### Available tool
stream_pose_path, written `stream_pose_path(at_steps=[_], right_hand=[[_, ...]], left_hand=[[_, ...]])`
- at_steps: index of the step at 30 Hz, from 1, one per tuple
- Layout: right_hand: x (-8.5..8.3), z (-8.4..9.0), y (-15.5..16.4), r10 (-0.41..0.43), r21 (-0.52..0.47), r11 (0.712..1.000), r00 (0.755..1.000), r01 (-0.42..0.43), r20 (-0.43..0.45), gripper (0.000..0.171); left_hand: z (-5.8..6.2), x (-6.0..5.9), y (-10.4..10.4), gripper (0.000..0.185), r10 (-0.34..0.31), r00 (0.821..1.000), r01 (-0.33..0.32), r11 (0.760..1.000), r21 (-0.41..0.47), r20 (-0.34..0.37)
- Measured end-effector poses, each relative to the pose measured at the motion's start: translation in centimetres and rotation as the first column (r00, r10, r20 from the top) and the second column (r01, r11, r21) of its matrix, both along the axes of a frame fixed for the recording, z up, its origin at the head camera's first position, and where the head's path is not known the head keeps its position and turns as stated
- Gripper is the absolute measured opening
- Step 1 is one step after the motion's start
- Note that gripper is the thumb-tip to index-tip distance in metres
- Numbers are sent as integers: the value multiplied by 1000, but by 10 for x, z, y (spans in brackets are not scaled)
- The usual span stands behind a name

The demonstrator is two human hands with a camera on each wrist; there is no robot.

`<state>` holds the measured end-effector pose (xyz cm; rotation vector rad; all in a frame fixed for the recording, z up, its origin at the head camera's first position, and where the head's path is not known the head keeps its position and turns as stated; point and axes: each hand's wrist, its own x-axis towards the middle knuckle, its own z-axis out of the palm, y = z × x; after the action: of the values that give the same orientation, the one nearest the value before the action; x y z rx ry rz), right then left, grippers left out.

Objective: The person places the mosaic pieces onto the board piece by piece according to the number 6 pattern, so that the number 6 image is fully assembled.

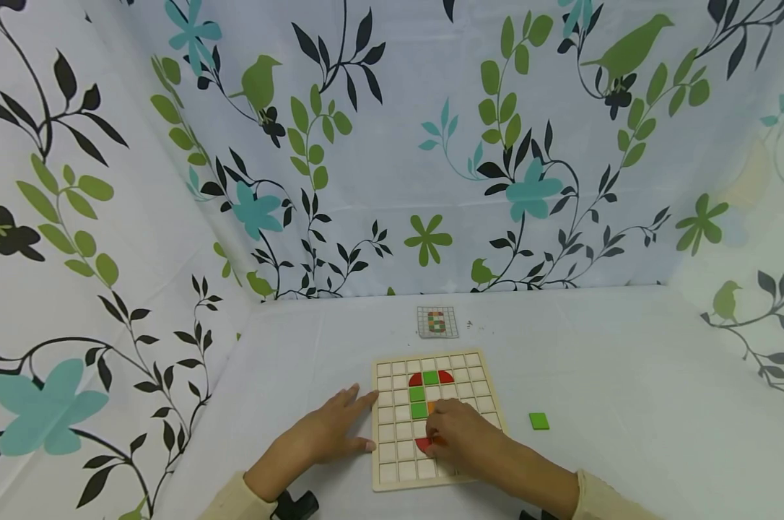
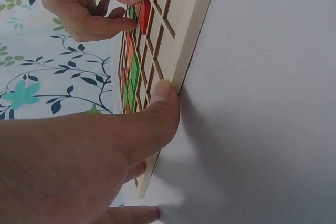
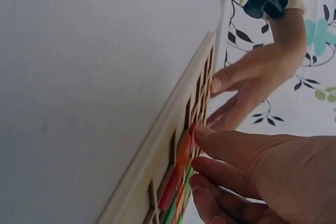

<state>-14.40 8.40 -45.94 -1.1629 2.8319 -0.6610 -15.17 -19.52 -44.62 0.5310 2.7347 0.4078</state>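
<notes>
A pale wooden grid board [image 1: 398, 473] lies on the white table. Its cells hold green square tiles [image 1: 419, 401], two red quarter-round pieces [image 1: 416, 379] and an orange piece [image 1: 431, 406]. My right hand [image 1: 439, 432] rests on the board and pinches a red piece [image 2: 144, 11] at a cell low in the pattern. My left hand [image 1: 346, 426] lies flat beside the board, fingers straight. Its thumb [image 2: 160, 98] presses the board's left edge. The right wrist view shows the right fingertips [image 3: 202, 132] on the red piece [image 3: 191, 135].
One loose green tile [image 1: 538, 420] lies on the table right of the board. A small pattern card [image 1: 437, 322] sits behind the board. White cloth walls with leaf and bird prints [image 1: 392, 144] close in the table on three sides.
</notes>
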Motion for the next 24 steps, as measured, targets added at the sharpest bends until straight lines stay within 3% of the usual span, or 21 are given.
stream_pose_path(at_steps=[6,13,18,24], right_hand=[[0,7,22,-65,-28,997,993,68,101,14],[-2,18,60,-220,-71,969,954,238,204,12],[-5,20,95,-296,-84,944,930,320,219,15],[-5,17,137,-335,-116,924,918,364,213,25]], left_hand=[[2,0,2,82,7,1000,-7,1000,3,9],[2,0,4,82,20,1000,-20,1000,-7,24],[3,0,4,82,7,1000,-7,1000,-13,4],[5,1,4,83,-3,1000,3,1000,-14,-8]])
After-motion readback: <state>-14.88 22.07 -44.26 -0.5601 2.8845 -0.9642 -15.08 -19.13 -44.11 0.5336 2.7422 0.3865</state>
